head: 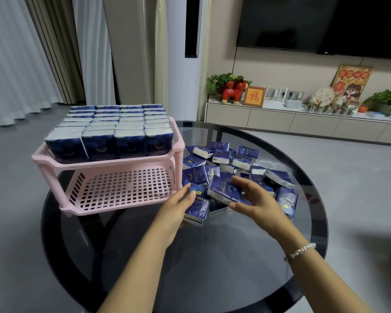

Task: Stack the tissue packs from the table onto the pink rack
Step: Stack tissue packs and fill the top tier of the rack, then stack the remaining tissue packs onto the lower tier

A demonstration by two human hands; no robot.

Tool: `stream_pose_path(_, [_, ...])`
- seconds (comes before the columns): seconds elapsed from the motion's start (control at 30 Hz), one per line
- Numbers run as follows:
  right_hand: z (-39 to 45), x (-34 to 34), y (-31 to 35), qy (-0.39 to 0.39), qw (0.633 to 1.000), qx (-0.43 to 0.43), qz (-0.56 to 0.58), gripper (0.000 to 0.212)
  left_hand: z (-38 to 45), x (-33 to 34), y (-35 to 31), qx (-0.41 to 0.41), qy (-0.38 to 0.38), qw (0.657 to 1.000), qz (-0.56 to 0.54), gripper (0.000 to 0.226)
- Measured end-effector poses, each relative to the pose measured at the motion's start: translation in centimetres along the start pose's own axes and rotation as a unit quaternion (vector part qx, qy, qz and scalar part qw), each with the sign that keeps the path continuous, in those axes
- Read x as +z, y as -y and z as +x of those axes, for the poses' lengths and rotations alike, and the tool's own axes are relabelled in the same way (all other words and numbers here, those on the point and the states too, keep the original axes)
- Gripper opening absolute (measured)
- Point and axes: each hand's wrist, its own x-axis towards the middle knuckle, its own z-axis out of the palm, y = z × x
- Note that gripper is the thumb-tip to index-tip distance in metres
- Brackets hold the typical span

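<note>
Loose pile of tissue packs (239, 163) on round glass table (212, 256): overlapping, count unreadable. Packs dark blue, moon print, white ends. Pink rack (113, 164), two tiers: top full, four columns; bottom bare. Left hand (178, 205) grips one pack (196, 205); right hand (255, 199) pinches another pack (224, 188).

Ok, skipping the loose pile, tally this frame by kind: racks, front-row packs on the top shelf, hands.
pink rack: 1
front-row tissue packs on its top shelf: 4
Hands: 2 (left hand grips the near pack, right hand the raised pack)
Total: 7
</note>
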Motion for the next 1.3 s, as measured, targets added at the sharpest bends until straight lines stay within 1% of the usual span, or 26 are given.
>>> stream_pose_path(0.07, [-0.3, -0.4, 0.6, 0.071, 0.997, -0.004, -0.037, 0.061, -0.3, 0.1, -0.2, -0.004, 0.01, 1.0, 0.014, 0.036])
stream_pose_path(0.17, [-0.1, -0.8, 1.3, 0.125, 0.983, -0.034, -0.128, 0.061, -0.5, 0.2, -0.5, -0.021, 0.033, 0.999, 0.028, 0.03])
stream_pose_path(0.23, [0.3, -0.8, 1.9, 0.163, 0.965, -0.07, -0.195, 0.06, -0.7, 0.2, -0.8, -0.041, 0.04, 0.998, 0.021, 0.036])
stream_pose_path(0.27, [0.5, -0.7, 2.2, 0.184, 0.954, -0.083, -0.22, 0.06, -0.8, 0.2, -1.0, -0.059, 0.05, 0.997, 0.02, 0.042])
stream_pose_path(0.33, [0.9, -0.7, 2.7, 0.218, 0.936, -0.106, -0.256, 0.063, -1.0, 0.2, -1.2, -0.092, 0.079, 0.992, 0.026, 0.063])
stream_pose_path(0.37, [1.1, -0.7, 2.8, 0.229, 0.929, -0.114, -0.267, 0.064, -1.2, 0.2, -1.2, -0.097, 0.09, 0.991, 0.03, 0.068])
stream_pose_path(0.43, [1.4, -0.7, 2.9, 0.243, 0.924, -0.114, -0.274, 0.065, -1.4, 0.3, -1.2, -0.087, 0.095, 0.991, 0.034, 0.058])
stream_pose_path(0.5, [1.4, -0.8, 2.7, 0.246, 0.933, -0.09, -0.246, 0.065, -1.7, 0.5, -1.2, -0.075, 0.09, 0.993, 0.026, 0.038])
stream_pose_path(0.53, [1.2, -0.7, 2.6, 0.24, 0.944, -0.075, -0.214, 0.065, -1.6, 0.6, -1.1, -0.073, 0.082, 0.994, 0.013, 0.031])
stream_pose_path(0.57, [0.9, -0.6, 2.4, 0.225, 0.957, -0.063, -0.173, 0.063, -1.6, 0.6, -1.0, -0.072, 0.072, 0.995, -0.002, 0.03])
stream_pose_path(0.63, [-0.1, 0.3, 1.8, 0.162, 0.982, -0.036, -0.095, 0.062, -1.2, 0.6, -0.7, -0.063, 0.051, 0.996, -0.033, 0.038])
stream_pose_path(0.7, [-1.1, 1.6, 1.0, 0.085, 0.996, 0.022, -0.031, 0.067, -1.0, 0.9, -0.5, -0.04, 0.047, 0.997, -0.044, 0.056])
stream_pose_path(0.73, [-1.5, 2.2, 0.6, 0.067, 0.996, 0.053, 0.008, 0.069, -1.1, 1.1, -0.5, -0.028, 0.052, 0.997, -0.044, 0.07])
stream_pose_path(0.77, [-1.9, 2.9, 0.2, 0.065, 0.994, 0.077, 0.053, 0.067, -1.2, 1.2, -0.5, -0.018, 0.058, 0.997, -0.046, 0.081])
stream_pose_path(0.83, [-2.3, 3.9, -0.2, 0.064, 0.982, 0.101, 0.145, 0.054, -1.7, 1.5, -0.6, -0.001, 0.069, 0.997, -0.034, 0.086])
stream_pose_path(0.9, [-2.5, 4.4, -0.2, 0.049, 0.975, 0.096, 0.195, 0.044, -2.2, 1.3, -0.7, 0.011, 0.082, 0.997, 0.011, 0.085])
stream_pose_path(0.93, [-2.6, 4.4, -0.2, 0.047, 0.978, 0.077, 0.189, 0.043, -2.4, 1.1, -0.9, 0.008, 0.093, 0.995, 0.035, 0.086])
stream_pose_path(1.0, [-2.9, 4.2, -0.3, 0.059, 0.986, 0.039, 0.15, 0.046, -3.1, 0.1, -1.4, 0.006, 0.121, 0.987, 0.107, 0.083])
stream_pose_path(1.07, [-3.2, 3.8, -0.4, 0.087, 0.99, 0.026, 0.106, 0.053, -3.7, -0.9, -1.8, 0.009, 0.142, 0.96, 0.241, 0.08])
stream_pose_path(1.1, [-3.3, 3.8, -0.5, 0.107, 0.991, 0.02, 0.073, 0.058, -4.0, -1.4, -1.8, 0.007, 0.151, 0.938, 0.313, 0.081])
stream_pose_path(1.17, [-3.6, 3.8, -0.8, 0.137, 0.99, 0.01, -0.032, 0.068, -4.7, -1.8, -1.7, -0.009, 0.159, 0.887, 0.433, 0.084])
stream_pose_path(1.2, [-3.7, 3.9, -0.8, 0.145, 0.987, 0.006, -0.073, 0.073, -5.0, -1.9, -1.5, -0.02, 0.16, 0.87, 0.467, 0.085])
stream_pose_path(1.23, [-3.8, 4.0, -0.7, 0.149, 0.984, 0.0, -0.096, 0.077, -5.3, -2.0, -1.3, -0.027, 0.161, 0.861, 0.482, 0.085])
stream_pose_path(1.3, [-3.8, 4.1, -0.6, 0.155, 0.982, -0.002, -0.109, 0.081, -5.5, -2.2, -1.0, -0.028, 0.16, 0.858, 0.487, 0.085])
